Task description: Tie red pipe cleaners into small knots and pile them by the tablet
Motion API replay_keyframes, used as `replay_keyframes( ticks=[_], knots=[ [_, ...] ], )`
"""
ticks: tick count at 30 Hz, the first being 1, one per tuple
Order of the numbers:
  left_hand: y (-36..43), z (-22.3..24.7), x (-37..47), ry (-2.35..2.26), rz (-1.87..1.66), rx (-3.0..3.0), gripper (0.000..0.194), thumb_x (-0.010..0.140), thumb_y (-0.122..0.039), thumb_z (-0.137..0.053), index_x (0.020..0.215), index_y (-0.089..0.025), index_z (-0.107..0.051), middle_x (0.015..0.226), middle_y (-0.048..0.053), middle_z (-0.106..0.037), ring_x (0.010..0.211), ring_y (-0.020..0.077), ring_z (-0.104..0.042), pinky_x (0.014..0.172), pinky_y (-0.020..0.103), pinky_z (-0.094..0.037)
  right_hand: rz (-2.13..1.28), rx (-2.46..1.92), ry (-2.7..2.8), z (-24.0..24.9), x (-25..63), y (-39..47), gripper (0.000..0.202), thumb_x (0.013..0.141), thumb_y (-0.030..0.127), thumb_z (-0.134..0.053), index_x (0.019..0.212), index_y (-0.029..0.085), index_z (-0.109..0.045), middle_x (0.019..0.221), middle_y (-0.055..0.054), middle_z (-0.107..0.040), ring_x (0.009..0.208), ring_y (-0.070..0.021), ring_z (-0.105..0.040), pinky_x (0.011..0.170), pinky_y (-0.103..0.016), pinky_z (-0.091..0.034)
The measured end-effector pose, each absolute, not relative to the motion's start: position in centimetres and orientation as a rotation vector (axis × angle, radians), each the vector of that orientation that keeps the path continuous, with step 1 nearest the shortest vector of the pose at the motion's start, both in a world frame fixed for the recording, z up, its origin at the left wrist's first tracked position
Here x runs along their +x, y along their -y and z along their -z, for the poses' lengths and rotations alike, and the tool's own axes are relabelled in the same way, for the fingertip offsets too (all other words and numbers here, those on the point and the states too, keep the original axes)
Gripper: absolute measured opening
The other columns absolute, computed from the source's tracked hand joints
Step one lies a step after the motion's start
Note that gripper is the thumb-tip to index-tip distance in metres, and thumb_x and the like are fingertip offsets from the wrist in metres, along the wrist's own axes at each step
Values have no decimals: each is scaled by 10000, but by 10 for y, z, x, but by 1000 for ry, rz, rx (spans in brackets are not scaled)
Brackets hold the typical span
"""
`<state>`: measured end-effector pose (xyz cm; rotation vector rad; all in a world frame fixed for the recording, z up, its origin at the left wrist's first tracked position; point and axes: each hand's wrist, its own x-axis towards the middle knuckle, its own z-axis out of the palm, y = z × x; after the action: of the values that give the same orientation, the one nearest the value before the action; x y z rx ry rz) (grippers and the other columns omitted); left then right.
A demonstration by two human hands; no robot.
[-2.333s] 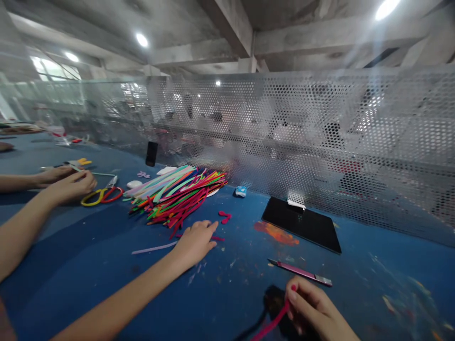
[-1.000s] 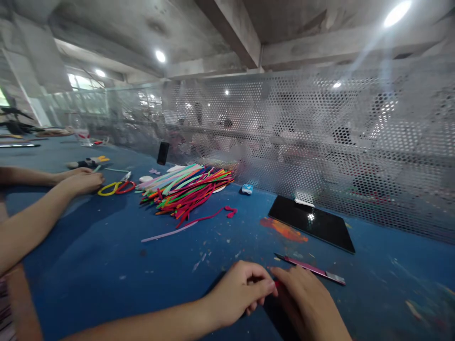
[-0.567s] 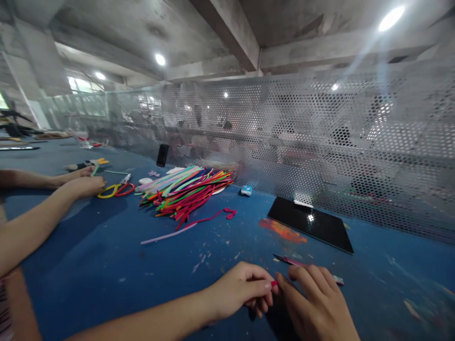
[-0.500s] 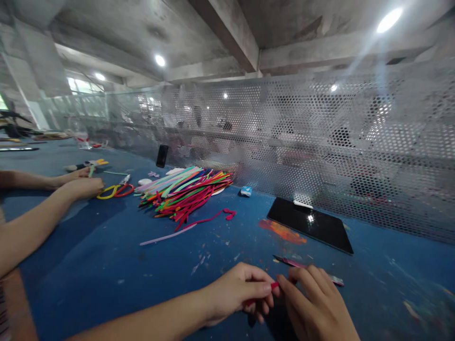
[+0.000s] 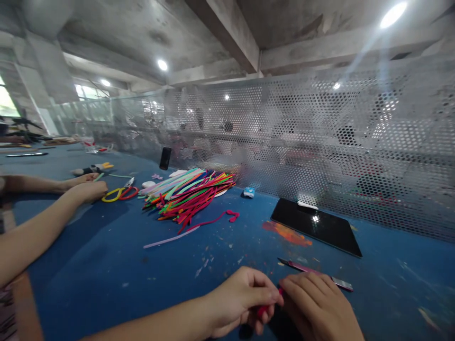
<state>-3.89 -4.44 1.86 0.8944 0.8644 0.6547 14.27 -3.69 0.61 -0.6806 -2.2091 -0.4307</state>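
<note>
Between the fingertips of my left hand is a pinched red pipe cleaner, most of it covered by the fingers. My right hand meets it from the right, fingers bent together over the other end of the red piece; its thumb is hidden. Just beyond my right hand lies a craft knife or slim cutter with a pinkish handle. Farther off, a bent red pipe cleaner and a lilac pipe cleaner rest in front of a heap of many-coloured pipe cleaners.
A black tablet lies at the right, before a perforated metal screen. A small blue-and-white packet and a phone stand farther back. At left, another person's hands work near yellow-and-red-handled scissors.
My right hand's fingers have folded down closer to my left fingertips, covering more of the red pipe cleaner. The whole view has shifted slightly. At left, the other person's hands moved a little.
</note>
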Motion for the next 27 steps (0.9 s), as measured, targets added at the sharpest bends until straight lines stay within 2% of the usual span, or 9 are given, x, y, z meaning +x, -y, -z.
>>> replay_keyframes(
  ticks=[3, 6, 10, 13, 16, 20, 23, 25, 27],
  knots=[
    [46, -20, -37, -872, -636, 886, 189, 653, -288, -671, 670, -123, -580, 501, -31, -508, 421, 55, -431, 374, 155, -351, 514, -593, 2229, -11, 144, 38, 309, 920, 213, -318, 905, 188, -625, 729, -7, -692, 600, -136, -592, 609, -275, -358],
    [47, -24, -38, -814, -613, 845, 205, 657, -289, -672, 729, -108, -606, 539, -21, -522, 464, 60, -463, 421, 167, -381, 541, -609, 2247, -12, 151, 37, 275, 901, 190, -353, 905, 186, -628, 715, -12, -691, 608, -147, -600, 624, -289, -361],
    [46, -29, -40, -740, -615, 792, 237, 646, -272, -693, 785, -99, -611, 598, -5, -546, 517, 72, -501, 477, 194, -421, 463, -711, 2239, -7, 154, 36, 229, 875, 185, -386, 960, 184, -599, 641, -17, -670, 541, -149, -597, 554, -269, -387],
    [48, -30, -38, -751, -674, 754, 231, 637, -278, -713, 749, -115, -594, 575, -18, -535, 497, 68, -484, 453, 189, -413, 121, -896, 2113, -1, 148, 41, 175, 864, 261, -430, 828, 209, -593, 581, -2, -637, 488, -138, -585, 487, -228, -410],
    [50, -28, -34, -755, -811, 704, 242, 625, -291, -732, 712, -129, -575, 544, -29, -527, 465, 53, -457, 410, 162, -372, -331, -1031, 1964, 3, 138, 49, 160, 835, 310, -479, 732, 228, -570, 612, 9, -627, 516, -126, -585, 500, -198, -441],
    [49, -22, -32, -751, -938, 584, 206, 662, -267, -717, 737, -127, -586, 578, -32, -531, 479, 33, -470, 400, 134, -341, -624, -1062, 1779, 5, 132, 56, 146, 801, 325, -518, 876, 231, -602, 765, -23, -668, 669, -158, -627, 628, -222, -488],
    [48, -19, -33, -704, -996, 553, 166, 695, -224, -694, 797, -125, -608, 641, -24, -552, 519, 26, -493, 448, 138, -386, -771, -1037, 1728, 5, 133, 53, 222, 795, 308, -531, 989, 237, -613, 945, -53, -670, 836, -187, -629, 748, -254, -492],
    [48, -18, -32, -677, -1015, 571, 191, 674, -198, -709, 823, -121, -618, 660, -15, -570, 544, 35, -510, 488, 155, -419, -873, -1008, 1713, 5, 134, 50, 243, 798, 306, -530, 1017, 251, -620, 984, -58, -662, 857, -196, -624, 749, -268, -498],
    [49, -17, -29, -677, -994, 620, 218, 635, -186, -731, 808, -110, -621, 647, -3, -589, 546, 50, -526, 499, 171, -433, -1006, -981, 1669, 7, 134, 47, 247, 803, 324, -525, 1018, 259, -628, 942, -61, -668, 776, -191, -631, 672, -265, -515]
  ],
)
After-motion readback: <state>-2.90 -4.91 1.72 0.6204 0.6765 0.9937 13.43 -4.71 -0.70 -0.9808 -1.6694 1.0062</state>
